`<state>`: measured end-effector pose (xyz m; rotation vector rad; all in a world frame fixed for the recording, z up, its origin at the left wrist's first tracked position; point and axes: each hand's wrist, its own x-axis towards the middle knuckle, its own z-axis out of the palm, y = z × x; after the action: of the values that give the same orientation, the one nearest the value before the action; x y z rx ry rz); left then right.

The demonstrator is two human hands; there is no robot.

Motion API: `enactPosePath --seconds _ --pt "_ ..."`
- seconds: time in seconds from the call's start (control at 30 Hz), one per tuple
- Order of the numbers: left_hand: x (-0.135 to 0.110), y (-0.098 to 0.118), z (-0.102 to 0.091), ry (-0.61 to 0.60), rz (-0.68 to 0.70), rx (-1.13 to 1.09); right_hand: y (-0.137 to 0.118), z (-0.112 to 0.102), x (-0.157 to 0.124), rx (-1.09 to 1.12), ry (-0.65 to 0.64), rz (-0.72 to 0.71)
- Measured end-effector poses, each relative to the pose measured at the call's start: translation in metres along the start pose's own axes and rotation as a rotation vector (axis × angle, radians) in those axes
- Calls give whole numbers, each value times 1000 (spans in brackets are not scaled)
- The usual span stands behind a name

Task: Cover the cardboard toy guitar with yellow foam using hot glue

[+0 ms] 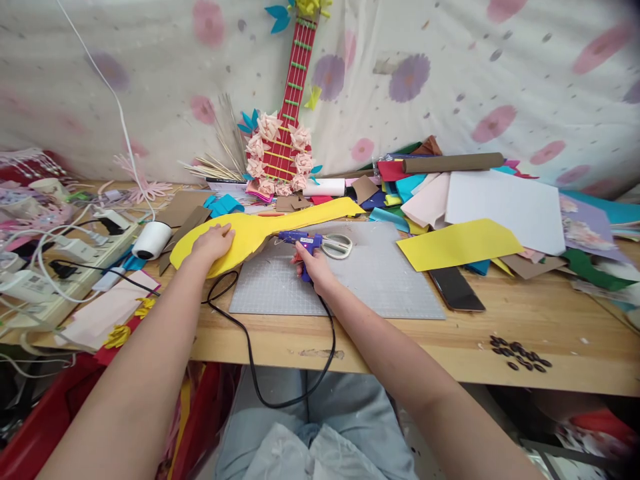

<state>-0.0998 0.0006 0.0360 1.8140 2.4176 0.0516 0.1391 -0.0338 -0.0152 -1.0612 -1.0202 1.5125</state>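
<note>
My left hand (213, 241) lies flat and open on the round end of a yellow guitar-shaped foam sheet (265, 227) that rests on the wooden table (525, 327). My right hand (311, 265) is closed round the handle of a blue glue gun (300, 239), whose nozzle points left at the sheet's neck. The gun's black cord (280, 373) loops off the table's front edge. White-handled scissors (337, 245) lie just right of the gun on a grey cutting mat (380, 280).
A red paper guitar with pink flowers (283, 143) leans on the back wall. Coloured paper sheets (500, 207), a cardboard tube (453, 162) and a phone (456, 288) lie right. A white tape roll (151, 240), power strip (75, 263) and cables lie left. Dark seeds (520, 353) sit front right.
</note>
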Motion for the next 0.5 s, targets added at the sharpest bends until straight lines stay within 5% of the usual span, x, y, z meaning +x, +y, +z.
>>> enactPosePath --seconds 0.5 --pt "6 -3 3 14 11 4 5 1 2 -44 19 -31"
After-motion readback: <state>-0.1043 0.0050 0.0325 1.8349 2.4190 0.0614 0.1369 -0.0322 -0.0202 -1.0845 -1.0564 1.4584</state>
